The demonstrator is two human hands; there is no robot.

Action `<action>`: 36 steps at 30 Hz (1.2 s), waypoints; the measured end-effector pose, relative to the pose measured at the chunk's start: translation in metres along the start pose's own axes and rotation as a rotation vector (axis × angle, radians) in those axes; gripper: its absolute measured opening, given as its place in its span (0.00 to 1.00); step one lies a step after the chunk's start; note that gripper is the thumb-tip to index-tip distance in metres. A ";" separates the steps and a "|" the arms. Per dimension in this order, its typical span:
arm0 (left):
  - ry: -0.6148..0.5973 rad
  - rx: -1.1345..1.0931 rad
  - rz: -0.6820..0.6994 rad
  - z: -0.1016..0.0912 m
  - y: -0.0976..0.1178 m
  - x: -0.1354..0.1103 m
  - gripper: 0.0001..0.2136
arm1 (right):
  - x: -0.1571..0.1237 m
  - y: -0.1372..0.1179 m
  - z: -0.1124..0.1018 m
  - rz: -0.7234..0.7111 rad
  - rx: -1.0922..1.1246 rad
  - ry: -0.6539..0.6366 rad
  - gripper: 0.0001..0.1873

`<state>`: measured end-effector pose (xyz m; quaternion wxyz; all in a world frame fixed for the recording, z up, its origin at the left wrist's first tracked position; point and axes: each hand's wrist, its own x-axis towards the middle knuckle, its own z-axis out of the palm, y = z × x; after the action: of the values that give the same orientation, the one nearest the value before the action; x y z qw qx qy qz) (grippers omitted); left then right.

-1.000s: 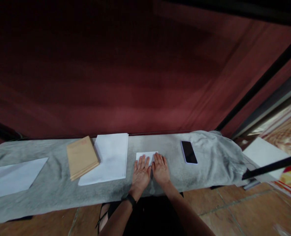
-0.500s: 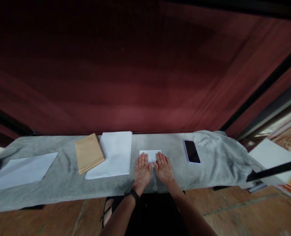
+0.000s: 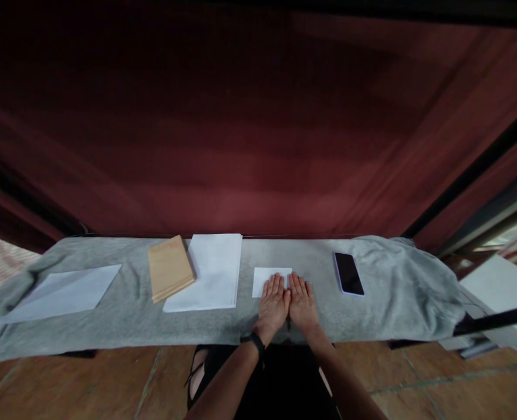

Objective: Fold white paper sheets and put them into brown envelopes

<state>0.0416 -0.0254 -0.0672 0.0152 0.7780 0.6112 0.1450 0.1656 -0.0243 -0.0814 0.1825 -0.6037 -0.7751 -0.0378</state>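
Small white paper [image 3: 260,282]: lies flat at lower centre of the frame, its left part and upper edge exposed; the rest is under the hands.
Left hand [image 3: 274,303]: palm down, fingers straight and close together, laid over the right part of the small white paper.
Right hand [image 3: 302,304]: flat alongside the left, fingers extended, at the paper's right edge; neither hand pinches anything.
Wristband [image 3: 253,341]: black, on the left wrist; any marking too small to read.
White sheets [image 3: 218,271]: stacked, left of the hands; writing, if any, not legible at this size.
Brown envelopes [image 3: 171,267]: small stack, tilted, overlapping the sheets' left side.
Phone [image 3: 349,274]: right of the hands, dark screen up, pale purple edge.
Single paper [image 3: 66,291]: lower left of the frame.
Tabletop [image 3: 122,328]: covered in grey cloth, creased at both ends.
Backdrop [image 3: 241,169]: dark red, filling the upper frame.
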 end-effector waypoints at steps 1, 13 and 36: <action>-0.003 -0.003 -0.003 0.001 -0.001 0.000 0.27 | 0.000 0.000 0.000 -0.003 -0.002 0.007 0.28; 0.023 0.079 -0.158 -0.008 -0.034 -0.015 0.28 | 0.004 -0.001 -0.002 0.021 0.044 0.043 0.28; -0.180 -0.075 0.418 -0.050 -0.045 -0.052 0.32 | -0.017 0.003 -0.017 -0.348 0.020 -0.134 0.27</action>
<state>-0.0246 -0.0709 -0.0388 0.0685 0.8963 0.4271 0.0976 0.1755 -0.0437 -0.0716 0.1274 -0.4596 -0.8787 -0.0209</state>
